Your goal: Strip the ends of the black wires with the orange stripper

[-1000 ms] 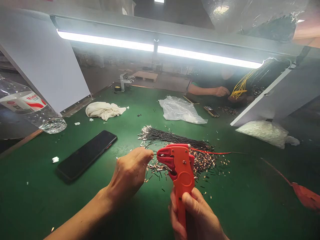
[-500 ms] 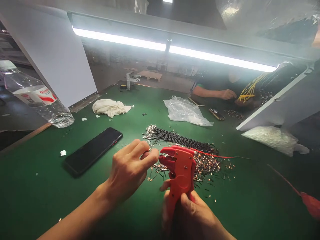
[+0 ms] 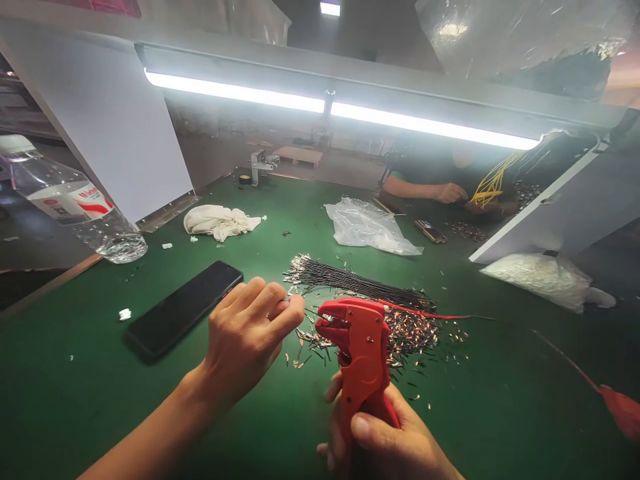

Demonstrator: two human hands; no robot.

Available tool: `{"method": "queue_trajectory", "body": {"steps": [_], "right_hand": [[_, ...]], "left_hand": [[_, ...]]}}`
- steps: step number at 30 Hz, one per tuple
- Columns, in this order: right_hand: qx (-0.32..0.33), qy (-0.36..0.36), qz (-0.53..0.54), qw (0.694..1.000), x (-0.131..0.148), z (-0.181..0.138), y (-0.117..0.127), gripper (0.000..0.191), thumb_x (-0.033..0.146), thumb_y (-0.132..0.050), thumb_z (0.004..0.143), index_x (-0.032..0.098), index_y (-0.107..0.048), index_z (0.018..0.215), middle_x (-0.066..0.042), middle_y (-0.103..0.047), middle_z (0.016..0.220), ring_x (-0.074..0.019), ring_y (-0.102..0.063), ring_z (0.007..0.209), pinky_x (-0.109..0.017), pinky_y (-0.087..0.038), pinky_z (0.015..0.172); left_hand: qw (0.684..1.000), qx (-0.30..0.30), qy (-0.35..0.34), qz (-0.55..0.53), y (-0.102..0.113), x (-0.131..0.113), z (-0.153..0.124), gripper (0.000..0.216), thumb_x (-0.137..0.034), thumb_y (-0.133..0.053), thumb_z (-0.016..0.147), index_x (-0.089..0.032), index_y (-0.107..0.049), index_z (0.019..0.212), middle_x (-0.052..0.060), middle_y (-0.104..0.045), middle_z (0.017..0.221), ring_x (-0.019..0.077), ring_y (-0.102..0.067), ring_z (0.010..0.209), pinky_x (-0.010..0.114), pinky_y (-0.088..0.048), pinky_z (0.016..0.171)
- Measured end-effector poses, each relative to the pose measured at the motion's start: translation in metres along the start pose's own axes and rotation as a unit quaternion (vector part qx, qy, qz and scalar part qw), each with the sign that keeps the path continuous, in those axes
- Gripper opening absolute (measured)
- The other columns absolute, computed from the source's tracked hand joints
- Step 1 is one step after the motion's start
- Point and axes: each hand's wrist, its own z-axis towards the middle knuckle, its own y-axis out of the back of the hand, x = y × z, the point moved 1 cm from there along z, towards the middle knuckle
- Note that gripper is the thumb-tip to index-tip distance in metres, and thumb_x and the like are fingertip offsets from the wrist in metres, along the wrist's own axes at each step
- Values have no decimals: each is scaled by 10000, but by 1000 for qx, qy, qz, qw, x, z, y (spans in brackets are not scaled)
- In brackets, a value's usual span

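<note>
In the head view, the only one, the clearest change is in the right hand [image 3: 400,443]: a second ago its fingers were wrapped close about the orange-red wire stripper [image 3: 363,367], and now they have loosened, some standing off the handle, so the red trigger lever shows swung out from the body. The grip is slack but the tool is held, upright, thumb against its handle, and its jaws stand parted. The left hand [image 3: 250,327] has drawn back a little from the tool's mouth; its thumb and forefinger appear to keep a narrow pinch on a thin black wire [image 3: 311,311], whose far end reaches the jaws. Whether that end lies inside them or just before them I cannot tell. For the work in hand, I judge this to be a release between squeezes, with the wire not clamped. The bundle of black wires [image 3: 357,279] has stayed lying behind the tool, pale-tipped ends to the left, beside the heap of wire clippings [image 3: 415,333] on the green work surface [image 3: 75,400].
</note>
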Motion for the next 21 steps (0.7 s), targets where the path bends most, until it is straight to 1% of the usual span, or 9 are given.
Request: {"method": "queue_trajectory", "body": {"steps": [3,9,14,21], "right_hand": [[5,-1,2,1000,-2,0,2,491,390,-816,722,138,-567,1062,1,-647,703,-133,-610,612,-369,-495,728],[13,0,1,1000,-2,0,1,491,389,-807,735,138,-552,1071,3,-635,687,-122,-582,602,-324,-482,665],[11,-3,9,1000,-2,-1,-1,496,396,-806,735,145,-550,1078,-2,-640,690,-120,-580,600,-303,-456,642],[8,3,30,1000,1,-2,-2,485,391,-801,741,149,-554,1080,-7,-642,708,-129,-585,606,-335,-469,676]], "left_hand": [[1000,-4,8,0,-1,0,-2,288,39,-480,804,-214,-612,839,-13,-593,685,127,-443,610,259,-336,558],[998,8,56,-2,-4,-1,-7,351,86,-472,754,-203,-626,880,-3,-592,717,123,-478,631,248,-318,527],[999,-7,33,18,-1,-3,-4,308,58,-494,777,-212,-624,847,-26,-593,682,103,-491,597,232,-309,500],[999,1,26,27,-2,-5,-3,301,49,-496,790,-211,-639,839,-28,-608,663,100,-502,575,235,-290,478]]}}
